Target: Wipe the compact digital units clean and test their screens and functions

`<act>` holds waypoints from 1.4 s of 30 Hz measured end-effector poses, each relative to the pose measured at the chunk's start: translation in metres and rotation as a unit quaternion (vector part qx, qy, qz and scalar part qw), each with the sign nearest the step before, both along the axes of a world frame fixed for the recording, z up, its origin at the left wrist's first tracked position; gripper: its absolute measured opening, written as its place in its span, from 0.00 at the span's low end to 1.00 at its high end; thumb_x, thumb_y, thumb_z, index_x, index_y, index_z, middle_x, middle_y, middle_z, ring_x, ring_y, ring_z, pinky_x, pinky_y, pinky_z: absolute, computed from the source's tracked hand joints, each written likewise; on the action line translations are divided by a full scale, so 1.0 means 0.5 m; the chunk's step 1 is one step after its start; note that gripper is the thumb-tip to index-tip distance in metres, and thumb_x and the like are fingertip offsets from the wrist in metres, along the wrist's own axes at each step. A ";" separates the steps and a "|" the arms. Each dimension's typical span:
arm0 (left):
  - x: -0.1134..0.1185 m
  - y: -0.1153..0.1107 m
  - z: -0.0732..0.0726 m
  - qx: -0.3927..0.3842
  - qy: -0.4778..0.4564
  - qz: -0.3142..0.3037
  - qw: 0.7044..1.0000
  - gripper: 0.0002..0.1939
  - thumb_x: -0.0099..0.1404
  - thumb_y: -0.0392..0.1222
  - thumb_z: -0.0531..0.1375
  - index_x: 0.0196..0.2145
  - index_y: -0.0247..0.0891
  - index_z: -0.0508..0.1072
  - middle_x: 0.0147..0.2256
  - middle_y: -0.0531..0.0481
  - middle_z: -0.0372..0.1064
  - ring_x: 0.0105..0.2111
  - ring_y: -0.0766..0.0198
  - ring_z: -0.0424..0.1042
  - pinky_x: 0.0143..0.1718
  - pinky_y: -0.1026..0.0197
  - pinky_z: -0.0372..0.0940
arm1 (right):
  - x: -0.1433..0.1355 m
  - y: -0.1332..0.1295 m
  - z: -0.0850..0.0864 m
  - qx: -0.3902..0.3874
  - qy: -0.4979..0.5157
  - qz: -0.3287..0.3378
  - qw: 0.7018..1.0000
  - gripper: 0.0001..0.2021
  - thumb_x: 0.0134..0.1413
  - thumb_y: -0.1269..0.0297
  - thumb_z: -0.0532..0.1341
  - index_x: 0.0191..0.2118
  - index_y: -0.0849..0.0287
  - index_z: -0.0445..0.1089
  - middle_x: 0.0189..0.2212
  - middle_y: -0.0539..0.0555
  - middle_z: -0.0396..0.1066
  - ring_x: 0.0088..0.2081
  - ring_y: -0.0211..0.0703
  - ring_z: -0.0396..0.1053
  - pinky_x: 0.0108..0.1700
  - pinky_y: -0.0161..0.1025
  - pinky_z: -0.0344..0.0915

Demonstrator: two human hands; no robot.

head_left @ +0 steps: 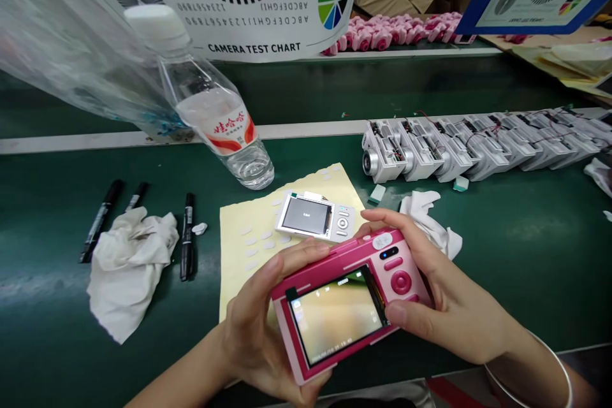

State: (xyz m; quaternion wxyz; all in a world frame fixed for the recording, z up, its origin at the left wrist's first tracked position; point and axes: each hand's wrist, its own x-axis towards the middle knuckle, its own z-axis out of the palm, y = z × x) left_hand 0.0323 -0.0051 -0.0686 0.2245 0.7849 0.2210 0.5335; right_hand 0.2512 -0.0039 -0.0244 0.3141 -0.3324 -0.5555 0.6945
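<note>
A pink camera (354, 299) is held tilted between both hands, its lit screen facing up and showing a pale yellow image. My left hand (268, 319) wraps round its left end, fingers along the top edge and below. My right hand (430, 293) grips the right end, the thumb beside the buttons and the fingers over the top. Just behind it, a white camera unit (313, 217) with a grey screen lies on a yellow sheet (234, 248) that bears small white stickers.
A water bottle (215, 108) stands behind the sheet. Black markers (187, 239) and a crumpled white cloth (131, 268) lie left. At right are another cloth (433, 220) and a row of white camera bodies (444, 146). A test chart (253, 6) hangs above.
</note>
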 end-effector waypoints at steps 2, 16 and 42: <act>0.000 -0.001 -0.002 -0.005 0.008 -0.003 1.000 0.56 0.42 0.43 0.69 0.62 0.37 0.42 0.51 0.39 0.64 0.47 0.50 0.68 0.51 0.47 0.62 | -0.003 0.002 -0.005 0.010 -0.021 -0.015 1.000 0.35 0.48 0.71 0.62 0.57 0.41 0.45 0.50 0.54 0.61 0.40 0.42 0.72 0.39 0.35 0.71; 0.001 0.000 -0.023 -0.067 0.020 0.035 0.997 0.54 0.42 0.46 0.65 0.62 0.38 0.42 0.50 0.40 0.64 0.47 0.49 0.68 0.48 0.48 0.65 | -0.007 0.025 -0.014 0.000 -0.066 -0.015 0.998 0.31 0.46 0.69 0.63 0.54 0.49 0.47 0.42 0.52 0.63 0.36 0.39 0.70 0.35 0.34 0.68; -0.010 0.027 -0.018 0.039 0.158 0.092 0.982 0.46 0.55 0.62 0.54 0.62 0.34 0.41 0.53 0.34 0.54 0.52 0.45 0.59 0.51 0.43 0.58 | -0.018 0.051 -0.061 0.017 -0.064 -0.157 0.985 0.17 0.57 0.47 0.49 0.42 0.54 0.60 0.31 0.50 0.66 0.29 0.37 0.67 0.28 0.33 0.66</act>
